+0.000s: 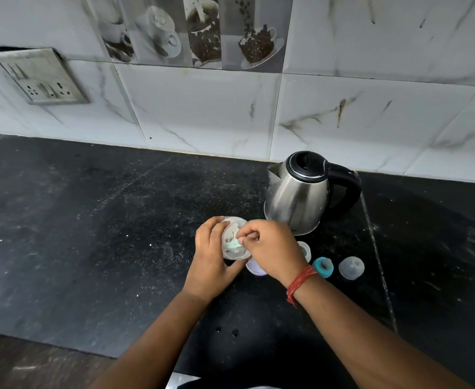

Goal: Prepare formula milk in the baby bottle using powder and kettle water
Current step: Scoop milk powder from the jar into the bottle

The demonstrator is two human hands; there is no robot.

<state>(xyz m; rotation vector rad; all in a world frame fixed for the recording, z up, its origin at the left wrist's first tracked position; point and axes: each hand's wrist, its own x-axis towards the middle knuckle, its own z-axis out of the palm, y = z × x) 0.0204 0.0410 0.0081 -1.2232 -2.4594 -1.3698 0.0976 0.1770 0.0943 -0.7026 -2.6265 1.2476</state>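
My left hand (209, 256) wraps around a clear plastic powder container (232, 249) standing on the black counter. My right hand (271, 248) reaches into its open top, fingers pinched on a pale green scoop (234, 244). Just right of my right hand stands the baby bottle (305, 250), mostly hidden, seen from above. A teal collar with its teat (323, 266) and a clear domed bottle cap (351, 267) lie further right. The steel kettle (298, 196) with a black lid and handle stands behind, close to my right hand.
A white round lid (256, 269) lies under my right wrist. The counter's front edge (48, 343) runs at the lower left. A switch and socket plate (38, 77) sits on the tiled wall at upper left. A seam (376, 248) crosses the counter right of the kettle.
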